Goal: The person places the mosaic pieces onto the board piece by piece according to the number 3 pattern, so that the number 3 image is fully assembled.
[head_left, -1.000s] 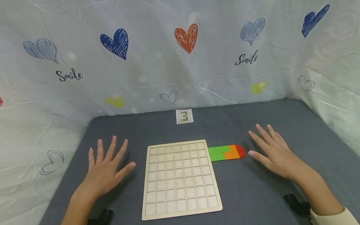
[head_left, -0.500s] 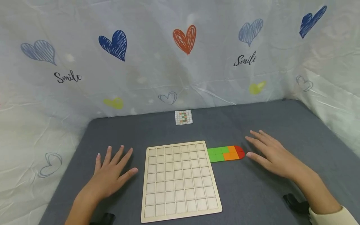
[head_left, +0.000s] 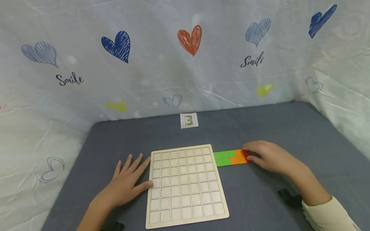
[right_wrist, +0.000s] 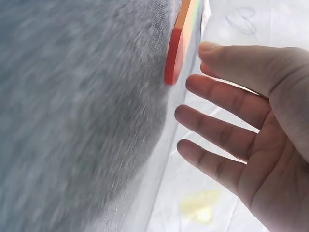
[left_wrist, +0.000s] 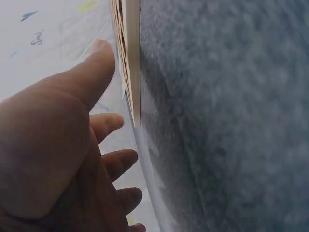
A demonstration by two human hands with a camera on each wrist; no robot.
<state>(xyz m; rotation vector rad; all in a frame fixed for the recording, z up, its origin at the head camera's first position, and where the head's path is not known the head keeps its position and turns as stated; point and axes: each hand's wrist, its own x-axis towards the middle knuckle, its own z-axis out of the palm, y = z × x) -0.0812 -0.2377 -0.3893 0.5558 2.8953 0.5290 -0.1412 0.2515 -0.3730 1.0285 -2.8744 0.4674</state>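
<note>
A pale wooden grid board (head_left: 185, 186) lies on the grey table, its square cells bare. My left hand (head_left: 124, 186) is spread at the board's left side, thumb and index fingertips right at its rim. In the left wrist view the thumb (left_wrist: 99, 58) overlaps the board's edge (left_wrist: 133, 72). Against the board's right side lies a flat row of green tiles (head_left: 224, 158), orange tiles (head_left: 238, 158) and rounded red tiles (head_left: 246, 155). My right hand (head_left: 268, 156) reaches over the red end, partly hiding it. In the right wrist view its loosely bent fingers (right_wrist: 217, 128) stand apart from the red tile (right_wrist: 173, 60).
A small card (head_left: 189, 120) printed with a coloured grid pattern lies at the back of the table (head_left: 138, 134). Behind it hangs a white curtain (head_left: 156, 70) with hearts and "Smile" lettering. Dark wrist straps (head_left: 289, 198) show under the forearms.
My left hand has moved right and come up to the board's left edge. My right hand has moved left, its thumb and fingers drawing together around the red tiles.
</note>
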